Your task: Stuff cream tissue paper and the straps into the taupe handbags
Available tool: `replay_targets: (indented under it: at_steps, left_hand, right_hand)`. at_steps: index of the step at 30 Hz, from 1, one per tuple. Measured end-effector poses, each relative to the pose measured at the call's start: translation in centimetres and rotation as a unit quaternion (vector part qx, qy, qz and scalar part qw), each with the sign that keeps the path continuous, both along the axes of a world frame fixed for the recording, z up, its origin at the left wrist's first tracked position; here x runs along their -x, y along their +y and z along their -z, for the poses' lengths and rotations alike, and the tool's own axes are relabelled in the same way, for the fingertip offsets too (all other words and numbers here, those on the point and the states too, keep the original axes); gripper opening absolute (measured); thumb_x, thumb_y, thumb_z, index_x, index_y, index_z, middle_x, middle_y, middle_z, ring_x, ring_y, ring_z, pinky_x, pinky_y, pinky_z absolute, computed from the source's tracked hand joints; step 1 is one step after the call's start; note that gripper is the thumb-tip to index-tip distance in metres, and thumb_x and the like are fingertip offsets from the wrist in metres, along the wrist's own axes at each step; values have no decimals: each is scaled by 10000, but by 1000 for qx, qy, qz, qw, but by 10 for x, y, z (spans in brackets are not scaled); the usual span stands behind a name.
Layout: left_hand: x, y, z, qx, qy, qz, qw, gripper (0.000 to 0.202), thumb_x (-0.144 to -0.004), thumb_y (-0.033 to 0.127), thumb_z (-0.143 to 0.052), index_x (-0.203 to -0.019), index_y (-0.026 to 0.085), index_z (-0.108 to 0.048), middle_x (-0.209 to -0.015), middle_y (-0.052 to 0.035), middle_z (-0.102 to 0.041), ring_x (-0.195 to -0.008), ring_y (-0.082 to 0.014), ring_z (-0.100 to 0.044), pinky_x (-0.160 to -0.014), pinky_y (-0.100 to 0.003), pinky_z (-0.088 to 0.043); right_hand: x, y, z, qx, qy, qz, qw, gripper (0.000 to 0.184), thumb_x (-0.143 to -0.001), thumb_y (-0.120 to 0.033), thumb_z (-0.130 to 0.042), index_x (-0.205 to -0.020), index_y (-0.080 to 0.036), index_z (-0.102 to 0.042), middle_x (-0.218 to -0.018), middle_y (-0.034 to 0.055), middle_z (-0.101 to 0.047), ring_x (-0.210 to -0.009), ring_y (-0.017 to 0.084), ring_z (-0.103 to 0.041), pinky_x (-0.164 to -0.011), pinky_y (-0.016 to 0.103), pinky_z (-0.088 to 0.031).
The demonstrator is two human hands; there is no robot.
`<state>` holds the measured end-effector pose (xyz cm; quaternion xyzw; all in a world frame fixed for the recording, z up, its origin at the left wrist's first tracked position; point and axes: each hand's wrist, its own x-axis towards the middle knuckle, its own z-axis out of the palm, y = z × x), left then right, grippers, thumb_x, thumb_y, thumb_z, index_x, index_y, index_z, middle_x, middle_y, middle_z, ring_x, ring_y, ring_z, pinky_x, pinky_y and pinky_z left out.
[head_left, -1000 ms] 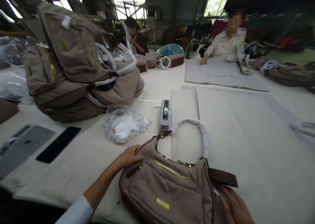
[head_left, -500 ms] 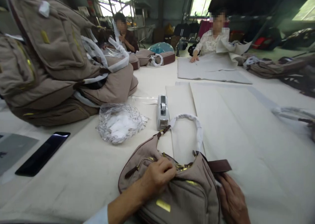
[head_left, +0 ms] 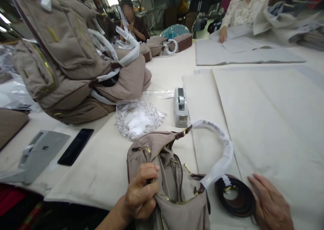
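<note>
One bag (head_left: pixel 154 145), seemingly inside left grip (head_left: pixel 141 193)

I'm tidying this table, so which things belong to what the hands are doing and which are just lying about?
In hand: taupe bag gripped by the left hand; its white-wrapped handle; coiled brown strap beside the open right hand.
Lying about: tape dispenser; black phone; crumpled plastic wrap; pile of bags.
</note>
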<state>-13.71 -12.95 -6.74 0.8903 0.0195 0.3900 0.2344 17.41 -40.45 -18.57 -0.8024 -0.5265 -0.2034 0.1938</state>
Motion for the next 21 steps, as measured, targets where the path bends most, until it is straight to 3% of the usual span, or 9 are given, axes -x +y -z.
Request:
replay_targets:
  at_steps: [8, 16, 21]
  left_hand:
    - [2, 3, 6, 31, -2, -13, 999, 214, -745, 13, -363, -811, 143, -520, -962, -108, -480, -1003, -261, -498, -786, -428, -501]
    - [2, -9, 2, 39, -46, -59, 996, 237, -766, 8, -352, -813, 155, -532, -947, -96, -495, -991, -244, -507, -803, -428, -491]
    - [10, -16, -1, 31, -77, -104, 991, 223, -765, 11, -370, -803, 157, -534, -963, -87, -498, -1003, -242, -511, -826, -423, -484]
  right_hand:
    - [3, 3, -2, -2, 14, 15, 1000, 339, -891, -314, -392, -1135, -129, -537, -1208, 159, -536, -1134, 306, -503, -977, 489, -394]
    - [0, 1, 0, -8, 14, -10, 1000, 489, -887, -457, -361, -1218, -117, -479, -1211, 173, -527, -1174, 326, -470, -981, 511, -376]
    - [12, -3, -17, 1, -22, -49, 999, 416, -878, -380, -384, -1211, -147, -474, -1293, 181, -466, -1210, 359, -434, -975, 558, -344]
